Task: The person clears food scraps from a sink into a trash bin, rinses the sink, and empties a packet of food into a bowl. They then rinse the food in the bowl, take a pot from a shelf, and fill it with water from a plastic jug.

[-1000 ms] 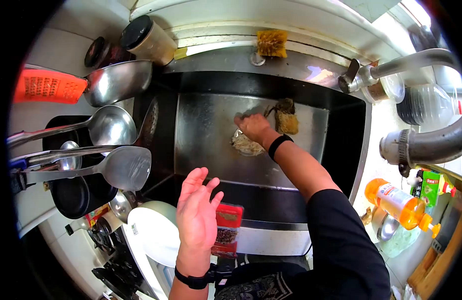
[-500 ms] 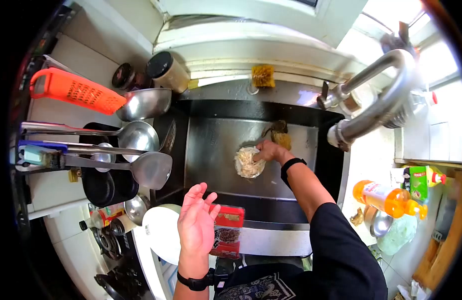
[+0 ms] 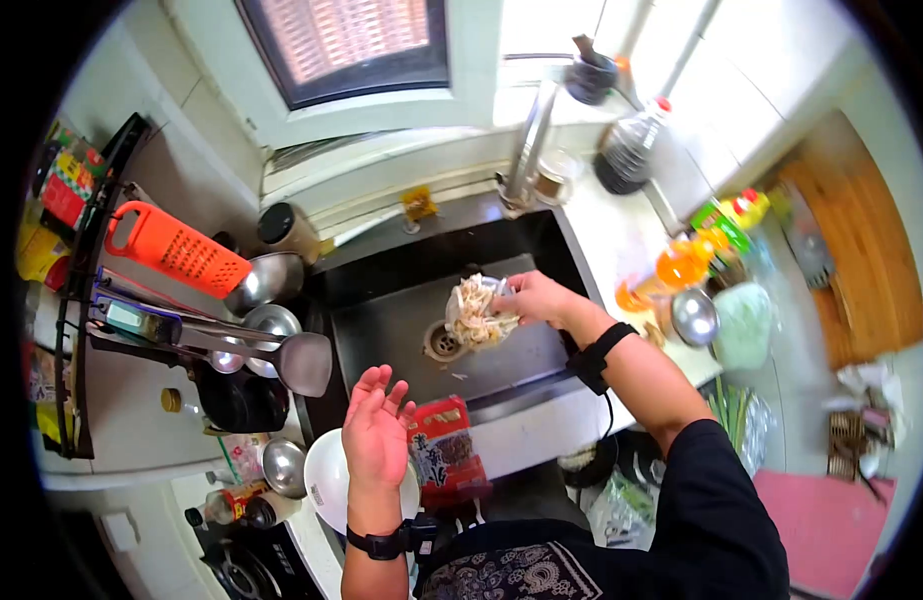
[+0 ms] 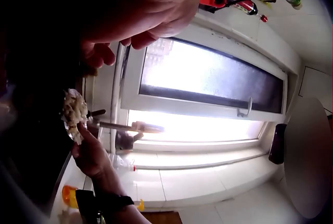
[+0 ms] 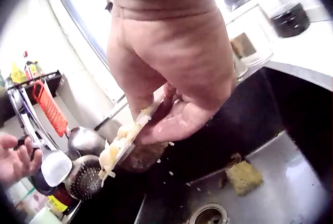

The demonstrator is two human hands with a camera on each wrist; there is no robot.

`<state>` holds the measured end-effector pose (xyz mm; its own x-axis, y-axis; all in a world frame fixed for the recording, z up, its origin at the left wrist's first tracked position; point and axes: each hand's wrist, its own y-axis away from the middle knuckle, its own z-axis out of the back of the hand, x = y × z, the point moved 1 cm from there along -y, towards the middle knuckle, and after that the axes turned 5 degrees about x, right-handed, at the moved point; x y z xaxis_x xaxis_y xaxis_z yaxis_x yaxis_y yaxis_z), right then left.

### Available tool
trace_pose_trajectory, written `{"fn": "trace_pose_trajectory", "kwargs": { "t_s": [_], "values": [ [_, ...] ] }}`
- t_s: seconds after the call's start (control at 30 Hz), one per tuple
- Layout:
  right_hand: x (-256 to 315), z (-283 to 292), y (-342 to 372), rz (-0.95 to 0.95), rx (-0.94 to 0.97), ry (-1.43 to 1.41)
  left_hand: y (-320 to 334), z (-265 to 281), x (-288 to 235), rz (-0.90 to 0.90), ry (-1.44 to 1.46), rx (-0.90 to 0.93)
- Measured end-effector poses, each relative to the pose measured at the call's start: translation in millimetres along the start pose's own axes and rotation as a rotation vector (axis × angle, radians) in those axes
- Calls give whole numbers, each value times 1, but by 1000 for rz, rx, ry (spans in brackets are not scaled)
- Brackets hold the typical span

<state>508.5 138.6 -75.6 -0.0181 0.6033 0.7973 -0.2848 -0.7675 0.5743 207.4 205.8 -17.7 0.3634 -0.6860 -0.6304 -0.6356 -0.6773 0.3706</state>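
My right hand (image 3: 543,300) pinches the rim of a sink strainer (image 5: 124,153) heaped with pale, shredded food scraps (image 3: 473,312). It is lifted above the dark sink (image 3: 381,325), and the bare drain hole (image 3: 444,343) shows below. In the right wrist view the strainer is tilted, its underside partly hidden by my fingers, and small bits lie loose about it. A yellow sponge (image 5: 244,177) rests on the sink floor. My left hand (image 3: 376,435) hovers palm up with loosely bent fingers, holding nothing, over a white bowl (image 3: 326,478) and beside a red food packet (image 3: 444,450).
Ladles and a turner (image 3: 306,365) lie left of the sink, below an orange basket (image 3: 181,250). The faucet (image 3: 531,150) and a brush (image 3: 418,203) are at the back ledge. An orange bottle (image 3: 676,268) and metal bowl (image 3: 694,317) stand on the right counter.
My right hand has raised the strainer with its scraps from the sink floor, uncovering the drain. The head view has swung right and up. My left hand keeps its raised pose.
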Motion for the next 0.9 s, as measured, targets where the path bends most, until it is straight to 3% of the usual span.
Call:
{"fn": "trace_pose_trajectory", "kwargs": {
  "t_s": [0.23, 0.33, 0.57, 0.73, 0.9],
  "values": [
    [-39, -2, 152, 7, -211, -405, 22, 4, 18, 137, -15, 180],
    [-78, -5, 218, -12, -301, -471, 36, -8, 32, 202, -56, 306],
    [-179, -50, 370, -78, -572, -716, 83, -39, 73, 334, -147, 358],
    [-287, -102, 411, -228, -703, -936, 119, -54, 120, 355, -290, 378],
    [-426, -145, 370, -305, -857, -962, 154, -46, 179, 403, -449, 322]
  ]
}}
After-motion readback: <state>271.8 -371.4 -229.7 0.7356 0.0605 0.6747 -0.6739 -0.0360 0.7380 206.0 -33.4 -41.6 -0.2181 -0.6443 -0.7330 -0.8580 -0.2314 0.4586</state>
